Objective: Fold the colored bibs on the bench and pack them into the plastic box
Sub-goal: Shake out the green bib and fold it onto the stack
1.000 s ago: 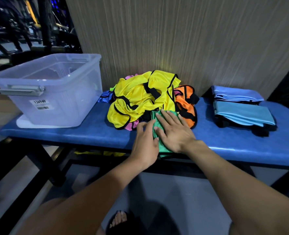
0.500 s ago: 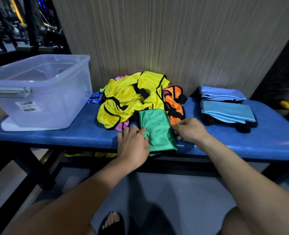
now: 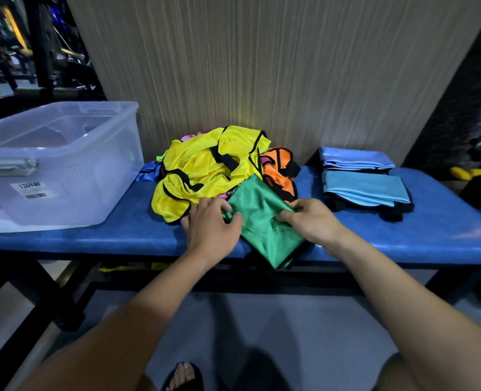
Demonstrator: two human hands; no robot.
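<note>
A folded green bib (image 3: 261, 218) lies at the front edge of the blue bench (image 3: 120, 235), tilted, with one end hanging over the edge. My left hand (image 3: 211, 227) pinches its left edge. My right hand (image 3: 311, 218) grips its right edge. Behind it sits a loose pile with a yellow bib (image 3: 205, 167) on top and an orange bib (image 3: 280, 170) on the right. The clear plastic box (image 3: 64, 165) stands on the bench's left end, with nothing visible inside.
Two folded light blue bibs (image 3: 363, 184) are stacked on the bench at the right. A striped wall rises directly behind the bench. Dark gym equipment stands at the far left and far right. My foot in a sandal (image 3: 183, 376) is on the floor below.
Both hands lay flat on the green bib a second ago. They have since moved to its two sides and taken hold of it, and the bib has turned askew.
</note>
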